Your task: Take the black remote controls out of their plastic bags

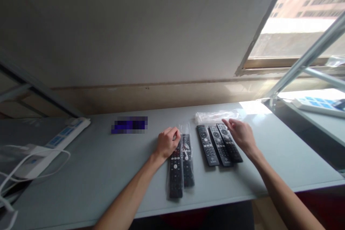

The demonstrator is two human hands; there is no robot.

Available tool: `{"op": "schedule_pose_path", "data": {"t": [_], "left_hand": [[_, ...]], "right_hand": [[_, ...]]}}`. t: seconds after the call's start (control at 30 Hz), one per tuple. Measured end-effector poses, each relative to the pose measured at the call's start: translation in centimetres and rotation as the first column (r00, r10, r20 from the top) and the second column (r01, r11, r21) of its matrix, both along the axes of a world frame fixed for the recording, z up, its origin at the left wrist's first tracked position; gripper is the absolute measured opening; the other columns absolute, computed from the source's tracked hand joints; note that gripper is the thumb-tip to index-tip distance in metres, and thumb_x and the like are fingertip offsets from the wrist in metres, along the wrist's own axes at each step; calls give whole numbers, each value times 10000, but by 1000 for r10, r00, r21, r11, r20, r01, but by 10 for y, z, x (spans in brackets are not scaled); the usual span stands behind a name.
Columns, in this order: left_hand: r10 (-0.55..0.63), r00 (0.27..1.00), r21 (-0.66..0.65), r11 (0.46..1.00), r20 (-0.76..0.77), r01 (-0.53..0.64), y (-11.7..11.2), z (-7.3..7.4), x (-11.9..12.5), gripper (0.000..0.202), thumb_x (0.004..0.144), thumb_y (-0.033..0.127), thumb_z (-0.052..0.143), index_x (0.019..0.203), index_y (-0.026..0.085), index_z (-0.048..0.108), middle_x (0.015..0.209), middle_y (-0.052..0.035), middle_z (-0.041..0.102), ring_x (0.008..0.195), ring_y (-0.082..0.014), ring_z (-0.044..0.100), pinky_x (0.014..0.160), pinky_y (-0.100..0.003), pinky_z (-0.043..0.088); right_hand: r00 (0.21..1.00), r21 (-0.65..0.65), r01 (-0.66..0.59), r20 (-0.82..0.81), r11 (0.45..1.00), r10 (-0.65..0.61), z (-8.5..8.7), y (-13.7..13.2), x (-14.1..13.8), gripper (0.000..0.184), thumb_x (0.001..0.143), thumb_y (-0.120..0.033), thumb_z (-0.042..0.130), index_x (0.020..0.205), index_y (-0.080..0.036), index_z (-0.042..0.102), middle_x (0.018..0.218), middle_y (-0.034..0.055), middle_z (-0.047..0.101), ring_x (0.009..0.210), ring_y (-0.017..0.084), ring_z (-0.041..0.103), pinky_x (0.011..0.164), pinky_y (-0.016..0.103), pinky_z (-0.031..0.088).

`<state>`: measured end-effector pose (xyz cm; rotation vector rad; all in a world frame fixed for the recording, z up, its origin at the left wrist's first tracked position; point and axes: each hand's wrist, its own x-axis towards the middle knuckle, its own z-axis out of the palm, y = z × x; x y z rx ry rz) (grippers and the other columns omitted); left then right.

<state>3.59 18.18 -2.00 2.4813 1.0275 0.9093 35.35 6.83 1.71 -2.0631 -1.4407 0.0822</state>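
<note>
My left hand (167, 142) rests curled on the top end of a black remote in a clear plastic bag (175, 172), lying on the grey table (107, 172). A second bagged remote (188, 161) lies right beside it. To the right, three unbagged black remotes (219, 145) lie side by side. My right hand (240, 134) hovers over the rightmost one, fingers spread, holding nothing. A heap of empty clear plastic bags (215, 116) lies just behind the three remotes.
A white power strip (56, 142) with a white cable lies at the table's left end. Another power strip (318, 105) sits on the bench at the right. A metal frame post (304, 63) slants up by the window. The wall runs close behind the table.
</note>
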Motion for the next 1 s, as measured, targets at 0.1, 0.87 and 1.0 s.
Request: {"op": "schedule_pose_path", "data": {"t": [0.1, 0.87, 1.0], "left_hand": [[14, 996, -97, 995, -85, -22, -1, -2, 1, 341, 1010, 253, 578, 687, 220, 475, 683, 7, 553, 643, -157, 482, 674, -308, 310], [130, 980, 17, 991, -153, -129, -10, -6, 3, 312, 1010, 160, 602, 706, 222, 634, 679, -29, 685, 613, -184, 583, 638, -331, 299], [142, 976, 31, 990, -164, -139, -10, -6, 3, 306, 1010, 158, 604, 714, 222, 639, 683, -22, 683, 611, -182, 573, 639, -333, 298]], "right_hand": [[979, -9, -199, 39, 980, 200, 13, 20, -36, 661, 1071, -740, 319, 645, -239, 378, 537, -11, 429, 537, 138, 283, 581, 316, 219], [847, -100, -532, -62, 841, 528, -18, 15, -145, 775, 931, -329, 664, 1656, -247, 403, 1281, 167, 754, 847, 279, 765, 757, 397, 574], [837, -48, -526, -209, 849, 506, -20, 14, -146, 720, 918, -253, 627, 1616, -261, 447, 1226, 134, 754, 666, 199, 693, 695, 369, 565]]}}
